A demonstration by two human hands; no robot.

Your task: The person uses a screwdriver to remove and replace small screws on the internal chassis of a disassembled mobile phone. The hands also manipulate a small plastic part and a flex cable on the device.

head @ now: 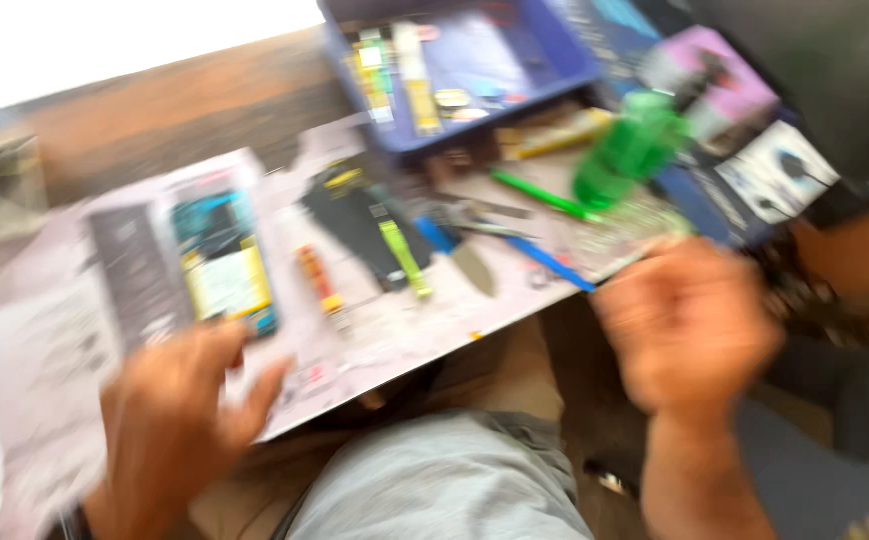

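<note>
The opened phone, back cover off with its yellow-labelled battery and teal edge showing, lies face down on the pale work mat, just above my left hand. That hand rests on the mat with fingers spread and released, fingertips just beside the phone's lower edge, close enough to steady it, I judge; the blur keeps me from telling whether they touch it. My right hand hangs off the mat's right edge, fingers curled in loosely; whether anything small sits inside it I cannot tell.

Next to the phone lies a dark flat panel, perhaps the removed cover. Toward the middle of the mat lie a small orange tool, a black part with a lime-green strip on it, blue tweezers or a pry tool and a green pen-like tool, all laid flat within reach. A green bottle stands beyond them. Further back a blue tray holds small parts, keeping them together on the wooden table. Printed boxes sit at the right.
</note>
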